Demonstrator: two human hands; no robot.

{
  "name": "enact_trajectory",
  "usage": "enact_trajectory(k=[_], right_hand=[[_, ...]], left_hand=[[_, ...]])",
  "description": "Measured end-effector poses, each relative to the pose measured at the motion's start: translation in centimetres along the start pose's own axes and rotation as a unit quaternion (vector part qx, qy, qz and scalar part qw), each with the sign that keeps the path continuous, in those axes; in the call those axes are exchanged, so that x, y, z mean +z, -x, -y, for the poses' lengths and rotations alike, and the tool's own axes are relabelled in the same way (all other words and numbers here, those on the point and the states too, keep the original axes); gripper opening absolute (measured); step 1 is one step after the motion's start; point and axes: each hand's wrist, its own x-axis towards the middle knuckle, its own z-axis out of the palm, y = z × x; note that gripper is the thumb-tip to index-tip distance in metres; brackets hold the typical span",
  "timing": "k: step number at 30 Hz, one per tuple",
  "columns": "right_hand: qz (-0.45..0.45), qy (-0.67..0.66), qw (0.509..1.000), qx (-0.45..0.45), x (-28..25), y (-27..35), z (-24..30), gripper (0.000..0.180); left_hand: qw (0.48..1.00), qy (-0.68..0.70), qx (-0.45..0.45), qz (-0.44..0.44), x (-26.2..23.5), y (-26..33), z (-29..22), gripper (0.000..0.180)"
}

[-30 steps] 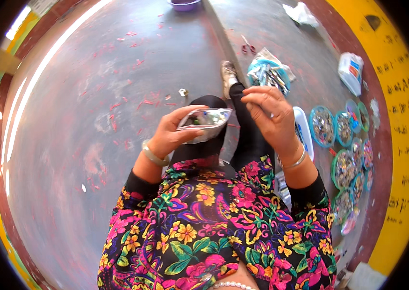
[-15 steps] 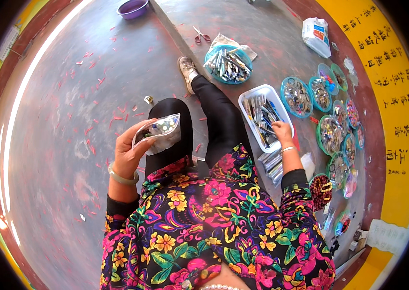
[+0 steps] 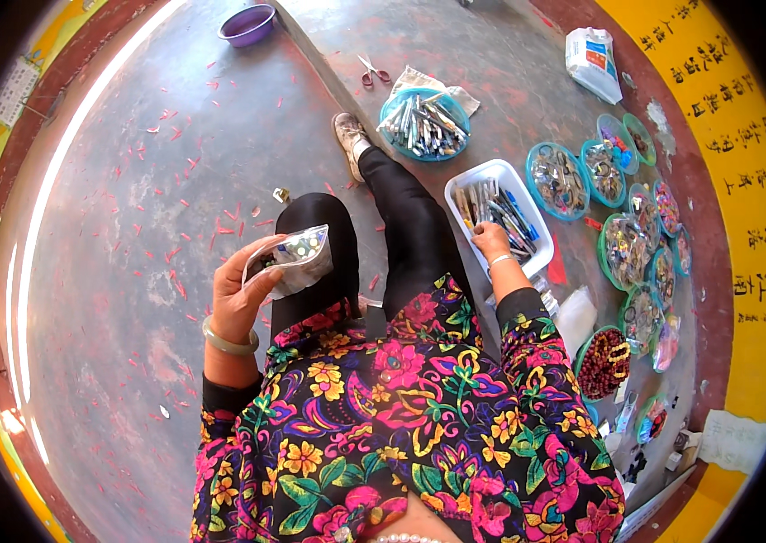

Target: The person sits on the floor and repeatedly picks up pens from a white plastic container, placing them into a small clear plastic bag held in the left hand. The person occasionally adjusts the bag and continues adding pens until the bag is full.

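My left hand holds a small clear plastic bag with small items inside, raised over my left knee. My right hand reaches down into a white rectangular tray full of pens and thin sticks; its fingers rest among them, and whether they grip one is hidden. I sit on a grey concrete floor in a flowered top and black trousers, one leg stretched forward.
A blue round basket of pens stands ahead, scissors beyond it. Several round blue and green trays of small trinkets line the right side. A purple bowl sits far ahead, a white packet at upper right.
My right hand has left the bag and dropped to the white tray on my right. The left hand has kept the bag, moving it slightly left.
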Motion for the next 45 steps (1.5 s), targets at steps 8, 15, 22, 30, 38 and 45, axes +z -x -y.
enact_trajectory(k=[8,15,22,30,38,45], right_hand=[[-0.05,-0.179,0.982,-0.046,-2.6,2.4,-0.9,0.022],[-0.135,-0.256,0.957,-0.012,-3.8,1.9,-5.2,0.024],[-0.072,-0.612,0.778,0.127,-9.0,2.9,-3.6,0.022],[0.104,-0.693,0.714,-0.005,-13.1,9.3,8.0,0.021],[0.3,-0.429,0.812,-0.259,-14.9,17.4,16.1,0.021],[0.129,-0.053,0.809,-0.572,-13.4,19.1,17.0,0.013]], left_hand=[[1.0,-0.007,-0.003,-0.007,-0.3,0.3,0.1,0.038],[1.0,0.006,-0.004,0.007,-0.2,0.1,-0.3,0.037],[1.0,-0.001,0.002,0.006,-0.6,0.0,0.4,0.036],[1.0,0.02,-0.008,0.014,-0.5,0.1,-0.3,0.035],[0.999,0.03,0.004,0.026,-1.5,0.2,0.4,0.037],[0.999,0.031,-0.016,0.035,-1.5,0.2,-0.3,0.038]])
